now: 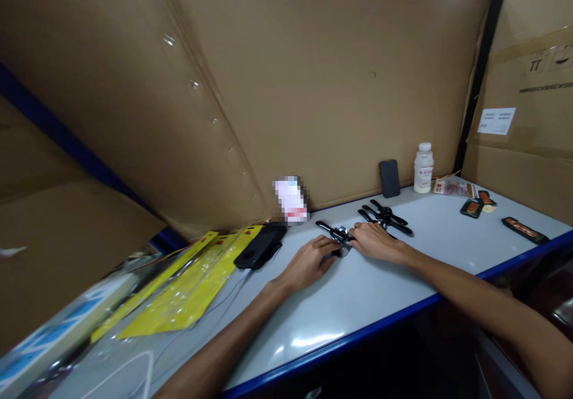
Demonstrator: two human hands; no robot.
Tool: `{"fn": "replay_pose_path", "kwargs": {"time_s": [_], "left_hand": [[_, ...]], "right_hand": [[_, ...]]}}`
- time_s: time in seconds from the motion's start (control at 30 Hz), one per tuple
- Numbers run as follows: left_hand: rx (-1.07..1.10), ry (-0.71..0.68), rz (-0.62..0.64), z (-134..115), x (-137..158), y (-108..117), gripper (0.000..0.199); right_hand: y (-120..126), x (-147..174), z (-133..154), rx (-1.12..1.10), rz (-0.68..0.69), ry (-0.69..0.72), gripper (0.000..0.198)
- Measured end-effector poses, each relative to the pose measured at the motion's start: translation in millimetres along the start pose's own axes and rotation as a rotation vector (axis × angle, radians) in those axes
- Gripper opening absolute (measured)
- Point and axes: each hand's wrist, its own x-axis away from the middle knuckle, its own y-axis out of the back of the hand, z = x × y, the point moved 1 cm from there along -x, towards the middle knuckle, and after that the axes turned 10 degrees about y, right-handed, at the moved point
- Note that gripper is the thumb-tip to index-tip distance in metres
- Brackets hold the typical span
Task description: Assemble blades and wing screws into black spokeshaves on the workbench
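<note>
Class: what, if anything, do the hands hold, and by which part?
Left hand and right hand appear to hold a black-handled item near its shiny part; the exact grip is hidden.

no words can be read for certain: the cardboard box [514, 166] carries two framed signs [535, 66], a dark printed line [546, 88] and a white label [496, 120] with tiny print; the bottle's [423, 175] red lettering is blurred.
</note>
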Motion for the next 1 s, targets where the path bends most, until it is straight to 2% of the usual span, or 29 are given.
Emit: {"fn": "replay_pose_path", "kwargs": {"time_s": [0.1, 0.2, 0.33, 0.4, 0.47, 0.57, 0.73, 0.87, 1.0], "left_hand": [[0.106, 0.012, -0.067, 2, 2, 1, 0.022], [0.125, 0.056, -0.148, 5, 1, 2, 0.018], [0.049, 0.113, -0.201, 15, 0, -3, 0.034], [-0.016, 0.142, -0.193, 22, -2, -7, 0.049], [-0.095, 0.172, -0.146, 27, -3, -10, 0.055], [-0.204, 0.219, -0.062, 32, -4, -8, 0.045], [-0.254, 0.244, -0.031, 36, -5, 0, 0.033], [-0.235, 0.229, 0.0, 36, -5, 0, 0.032], [-0.236, 0.253, -0.027, 30, -4, -4, 0.034]], "right_hand": [[0, 0, -1, 0.005, -0.029, -0.009, 0.03], [4, 1, -2, 0.019, -0.061, -0.033, 0.031], [9, 1, 5, 0.032, -0.086, -0.025, 0.031], [10, 1, 10, 0.039, -0.094, -0.013, 0.031], [11, 1, 12, 0.05, -0.098, -0.016, 0.031], [11, 2, 10, 0.068, -0.08, -0.039, 0.031], [6, 3, 2, 0.082, -0.027, -0.037, 0.031], [4, 2, 1, 0.095, -0.003, -0.023, 0.035], [5, 1, 1, 0.115, -0.001, -0.022, 0.035]]}}
